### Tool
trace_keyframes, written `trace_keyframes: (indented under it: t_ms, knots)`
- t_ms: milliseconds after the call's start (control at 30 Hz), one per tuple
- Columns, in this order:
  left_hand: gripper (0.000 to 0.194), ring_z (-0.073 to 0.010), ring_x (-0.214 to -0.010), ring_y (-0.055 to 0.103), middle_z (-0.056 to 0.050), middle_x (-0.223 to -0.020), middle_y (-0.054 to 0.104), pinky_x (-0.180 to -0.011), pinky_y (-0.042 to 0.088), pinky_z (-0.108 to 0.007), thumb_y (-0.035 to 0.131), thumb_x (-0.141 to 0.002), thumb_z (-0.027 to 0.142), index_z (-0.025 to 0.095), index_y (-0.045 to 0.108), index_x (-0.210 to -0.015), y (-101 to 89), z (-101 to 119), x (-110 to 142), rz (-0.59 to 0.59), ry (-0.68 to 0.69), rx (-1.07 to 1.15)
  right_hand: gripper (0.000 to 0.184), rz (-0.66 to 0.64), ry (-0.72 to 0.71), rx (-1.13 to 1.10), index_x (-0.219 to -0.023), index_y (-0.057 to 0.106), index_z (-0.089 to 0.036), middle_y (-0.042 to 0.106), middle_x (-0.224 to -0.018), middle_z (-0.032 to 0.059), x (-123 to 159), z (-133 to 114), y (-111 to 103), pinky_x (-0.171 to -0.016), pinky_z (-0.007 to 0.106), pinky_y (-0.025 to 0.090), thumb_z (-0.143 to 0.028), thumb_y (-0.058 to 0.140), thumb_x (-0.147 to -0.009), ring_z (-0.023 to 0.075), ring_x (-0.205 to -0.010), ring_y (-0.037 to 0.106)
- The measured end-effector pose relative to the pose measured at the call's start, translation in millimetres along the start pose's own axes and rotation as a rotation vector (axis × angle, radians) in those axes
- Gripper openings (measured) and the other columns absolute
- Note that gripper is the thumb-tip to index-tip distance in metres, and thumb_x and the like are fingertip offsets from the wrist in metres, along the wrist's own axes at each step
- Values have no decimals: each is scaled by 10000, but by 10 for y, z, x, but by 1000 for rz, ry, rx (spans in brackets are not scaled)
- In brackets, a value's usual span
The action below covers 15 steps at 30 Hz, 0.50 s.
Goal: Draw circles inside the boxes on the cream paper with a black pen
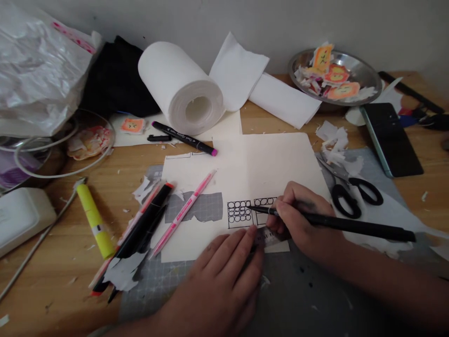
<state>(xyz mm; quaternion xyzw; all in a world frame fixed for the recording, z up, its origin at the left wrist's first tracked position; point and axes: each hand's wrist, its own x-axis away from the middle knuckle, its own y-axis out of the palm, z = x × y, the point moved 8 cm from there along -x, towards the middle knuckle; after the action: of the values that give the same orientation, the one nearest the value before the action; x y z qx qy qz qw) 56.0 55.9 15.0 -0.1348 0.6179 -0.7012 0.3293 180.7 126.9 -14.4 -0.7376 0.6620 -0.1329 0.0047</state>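
Observation:
My right hand (298, 215) is closed around a black pen (358, 227), its tip touching the white paper (280, 161) beside a drawn box. That box (240, 214) holds rows of small inked circles, and a second box to its right has a row of circles along its top. My left hand (228, 276) lies on the paper's lower edge with fingers stretched out, just below the boxes. A ruler (275, 235) with printed numbers shows partly between my hands; the rest is hidden under them. A piece has been cut out of the paper's left side.
A grey cutting mat (150, 285) lies under the paper. Scissors (354, 187) and a phone (393, 138) are at right, markers (145, 220) and a yellow highlighter (94, 220) at left. Behind stand a tissue roll (168, 79) and a metal bowl (365, 70) with paper pieces.

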Motion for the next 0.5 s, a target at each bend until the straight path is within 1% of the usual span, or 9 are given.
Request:
trace_keyframes:
  t_ms: [100, 267, 500]
  knots:
    - [352, -219, -1190, 457, -81, -1277, 554, -990, 351, -336, 459, -874, 329, 155, 567, -1161, -4, 3, 1, 5, -1, 5, 225, -14, -13, 19, -631, 420, -213, 597, -555, -63, 0, 0, 1, -437, 170, 430, -136, 479, -835, 74, -469, 526]
    - [350, -210, -1190, 457, -78, -1259, 567, -984, 370, -326, 448, -884, 329, 151, 566, -1161, -13, -2, -5, 3, 6, 5, 222, -22, 10, 60, -629, 415, -214, 577, -540, -55, 7, 21, -18, -441, 193, 429, -152, 495, -827, 90, -476, 535]
    - [349, -213, -1196, 452, -83, -1275, 557, -976, 375, -328, 456, -881, 331, 156, 567, -1162, -12, -7, 8, 1, 10, 2, 242, 43, 20, 30, -607, 393, -214, 580, -507, -58, -6, -29, -53, -420, 170, 438, -99, 475, -803, 80, -442, 510]
